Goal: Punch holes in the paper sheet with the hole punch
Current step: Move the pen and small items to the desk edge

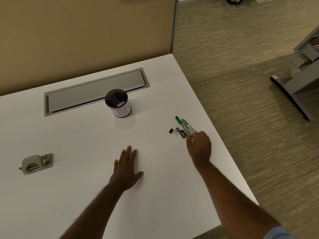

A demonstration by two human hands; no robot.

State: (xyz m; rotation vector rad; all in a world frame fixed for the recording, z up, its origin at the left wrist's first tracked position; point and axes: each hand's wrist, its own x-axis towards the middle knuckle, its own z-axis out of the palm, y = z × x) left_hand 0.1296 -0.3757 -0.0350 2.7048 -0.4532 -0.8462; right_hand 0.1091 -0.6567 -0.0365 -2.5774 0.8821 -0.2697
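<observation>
A grey metal desk hole punch [37, 163] sits at the left of the white desk [69, 135], away from both hands. My left hand [127, 168] lies flat on the desk surface with its fingers straight; I cannot tell a white paper sheet apart from the white top under it. My right hand [200, 145] reaches to the desk's right side, and its fingers curl round the near end of a silver plier-style hand tool [187, 127]. A green pen [178, 119] lies right beside that tool.
A black mesh cup with a white paper label [118, 103] stands mid-desk in front of a grey cable hatch [95, 91]. Two small black binder clips [176, 131] lie left of the silver tool. The desk's right edge runs close to my right hand, with carpet beyond.
</observation>
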